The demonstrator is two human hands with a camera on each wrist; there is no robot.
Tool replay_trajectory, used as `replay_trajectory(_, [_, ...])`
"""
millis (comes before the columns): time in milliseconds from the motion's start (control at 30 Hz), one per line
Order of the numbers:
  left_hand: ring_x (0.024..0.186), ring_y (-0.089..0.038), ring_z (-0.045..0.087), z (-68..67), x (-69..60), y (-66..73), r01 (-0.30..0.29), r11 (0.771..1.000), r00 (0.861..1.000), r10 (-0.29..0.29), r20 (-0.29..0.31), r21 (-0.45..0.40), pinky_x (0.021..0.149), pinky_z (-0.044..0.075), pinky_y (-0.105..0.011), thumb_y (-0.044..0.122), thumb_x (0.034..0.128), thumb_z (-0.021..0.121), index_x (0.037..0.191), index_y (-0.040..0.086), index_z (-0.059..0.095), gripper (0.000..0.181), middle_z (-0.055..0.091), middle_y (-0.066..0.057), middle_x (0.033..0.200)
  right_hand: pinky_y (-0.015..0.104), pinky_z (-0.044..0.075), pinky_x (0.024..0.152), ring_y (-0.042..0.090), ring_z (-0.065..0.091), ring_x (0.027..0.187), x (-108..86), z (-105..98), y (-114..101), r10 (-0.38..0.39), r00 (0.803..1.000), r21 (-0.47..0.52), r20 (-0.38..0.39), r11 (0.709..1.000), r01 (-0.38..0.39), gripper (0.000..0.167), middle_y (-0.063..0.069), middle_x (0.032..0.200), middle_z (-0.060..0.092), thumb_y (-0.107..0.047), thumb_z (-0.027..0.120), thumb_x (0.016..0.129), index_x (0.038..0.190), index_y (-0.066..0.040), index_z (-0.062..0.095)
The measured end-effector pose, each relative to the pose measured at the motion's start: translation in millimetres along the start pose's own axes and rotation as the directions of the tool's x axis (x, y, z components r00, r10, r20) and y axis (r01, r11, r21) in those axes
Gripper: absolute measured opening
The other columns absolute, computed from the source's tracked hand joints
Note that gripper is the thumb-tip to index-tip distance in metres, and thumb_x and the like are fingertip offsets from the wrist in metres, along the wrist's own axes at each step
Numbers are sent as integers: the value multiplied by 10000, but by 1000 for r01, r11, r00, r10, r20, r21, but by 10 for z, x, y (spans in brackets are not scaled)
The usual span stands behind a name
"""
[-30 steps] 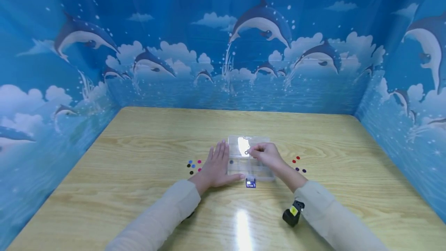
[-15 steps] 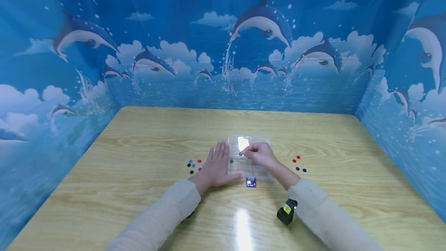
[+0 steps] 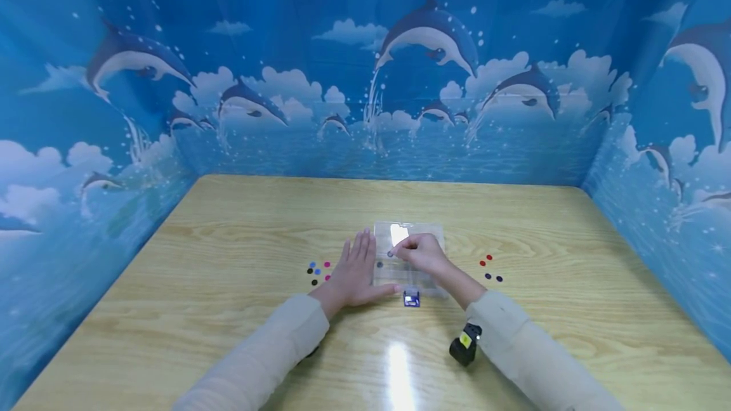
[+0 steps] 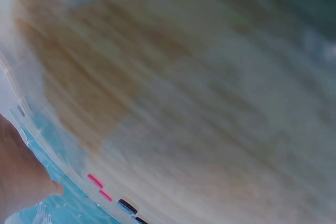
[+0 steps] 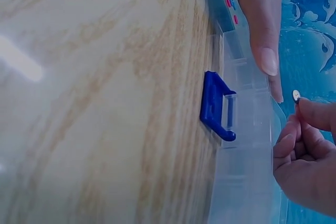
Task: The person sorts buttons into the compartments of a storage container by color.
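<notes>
A clear plastic compartment box (image 3: 431, 284) lies with its lid (image 3: 432, 229) folded back. Its blue latch (image 5: 211, 103) faces the near side. Between thumb and fingertips my right hand (image 3: 424, 254) pinches a small grey button (image 5: 296, 96), above the box's left part near the hinge. Another grey button (image 3: 379, 264) is inside the far-left compartment. With straight fingers, my left hand (image 3: 355, 273) rests along the box's left side, its thumb (image 5: 269, 60) across the near left corner. The left wrist view catches only a blurred sleeve and part of a hand.
Left of the box lie several loose buttons: blue (image 3: 312, 264), black (image 3: 314, 282) and pink (image 3: 327, 264). To its right are red buttons (image 3: 482, 263) and dark purple buttons (image 3: 499, 278). A dolphin-print curtain (image 3: 285, 138) borders the wooden table (image 3: 257, 208).
My right hand has moved left over the box, carrying the grey button toward the far-left compartment. My left hand has stayed in place.
</notes>
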State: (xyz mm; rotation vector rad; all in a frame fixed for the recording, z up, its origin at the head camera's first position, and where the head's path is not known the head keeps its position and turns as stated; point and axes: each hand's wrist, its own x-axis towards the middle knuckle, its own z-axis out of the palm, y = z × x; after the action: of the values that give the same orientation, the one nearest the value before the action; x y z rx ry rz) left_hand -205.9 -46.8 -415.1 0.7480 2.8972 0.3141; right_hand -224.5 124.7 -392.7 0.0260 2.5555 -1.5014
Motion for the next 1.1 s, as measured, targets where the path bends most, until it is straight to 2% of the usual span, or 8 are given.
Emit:
replay_trajectory(200, [1442, -340, -24, -9, -2, 1, 0, 1000, 1000, 0, 8, 7, 1169, 42, -492, 703, 841, 391, 1471, -30, 1, 1042, -59, -202, 1551, 186, 438, 656, 111, 531, 748, 7, 18, -1, -56, 998, -56, 22, 997, 57, 107, 63, 846, 669, -73, 618, 835, 860, -3, 695])
replay_trajectory(600, [1441, -348, -19, -30, -19, 7, -11, 1000, 1000, 11, 9, 3, 1167, 46, -505, 707, 842, 385, 1466, -45, 20, 1043, -56, -213, 1548, 205, 471, 690, 126, 561, 761, 12, 75, -19, -94, 994, -99, 63, 990, 100, 86, 91, 844, 673, -47, 628, 836, 853, 10, 690])
replay_trajectory(1100, [1441, -342, -25, -27, -18, 9, -9, 1000, 1000, 9, 5, 1, 1166, 39, -502, 712, 840, 381, 1467, -41, 8, 1048, -63, -206, 1548, 214, 499, 699, 107, 586, 731, -10, 89, -19, -121, 991, -146, 55, 981, 128, 92, 98, 825, 700, -67, 661, 827, 849, 8, 710])
